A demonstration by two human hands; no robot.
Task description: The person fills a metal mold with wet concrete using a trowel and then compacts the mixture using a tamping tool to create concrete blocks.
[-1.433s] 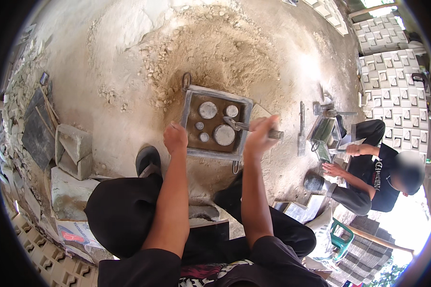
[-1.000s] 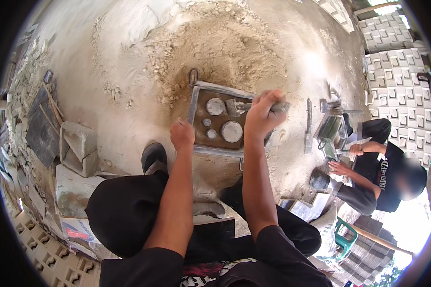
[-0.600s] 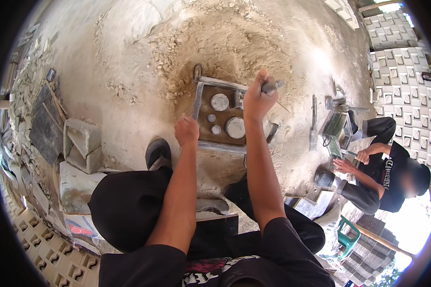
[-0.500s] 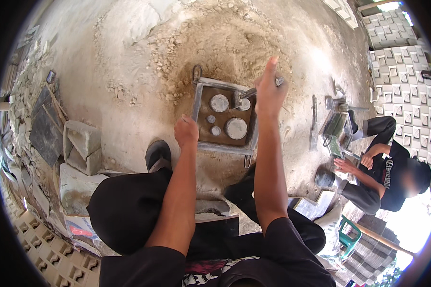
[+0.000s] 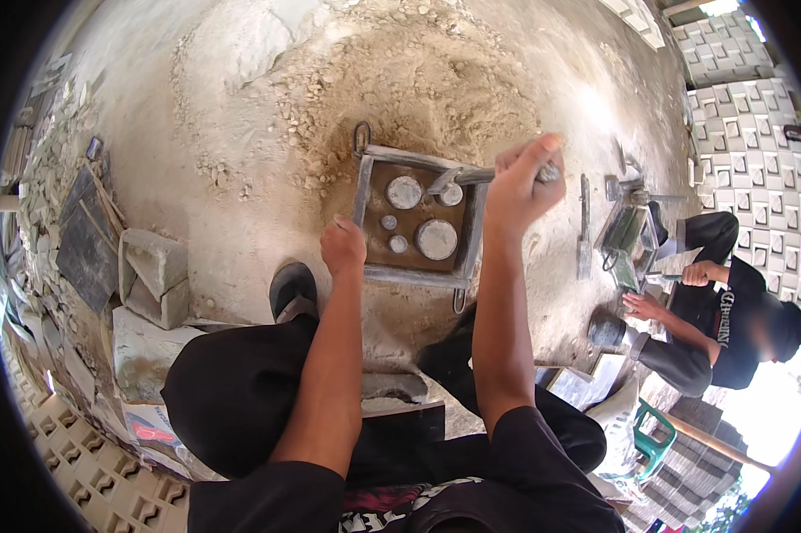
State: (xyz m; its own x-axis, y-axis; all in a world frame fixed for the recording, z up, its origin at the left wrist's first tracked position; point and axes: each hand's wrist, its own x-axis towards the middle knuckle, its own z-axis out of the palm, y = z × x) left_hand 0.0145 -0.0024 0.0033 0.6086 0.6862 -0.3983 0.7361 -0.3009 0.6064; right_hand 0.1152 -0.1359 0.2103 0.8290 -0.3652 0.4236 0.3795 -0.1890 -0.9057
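A square grey metal mould (image 5: 415, 279) lies on the ground in front of me, with a wire loop handle at its far left and near right corners. Inside, brown packed material surrounds several round pale discs, among them a large disc (image 5: 438, 240) and another disc (image 5: 404, 192). My left hand (image 5: 342, 246) is closed at the left wall of the mould, its fingertips partly hidden. In a fist, my right hand (image 5: 525, 188) grips a hammer (image 5: 480, 176) by the handle. The hammer head is over the mould beside the far right disc (image 5: 450, 194).
Loose sandy material (image 5: 409, 89) is heaped beyond the mould. Broken concrete blocks (image 5: 156, 275) and a dark board (image 5: 87, 218) stand at left. On the right, another person (image 5: 729, 320) works at a second mould (image 5: 629, 240). A metal bar (image 5: 584, 226) lies between us.
My right hand has moved right and nearer to me with the hammer, whose head now lies lower and flatter. My left hand has barely shifted. The co-worker's arm has moved.
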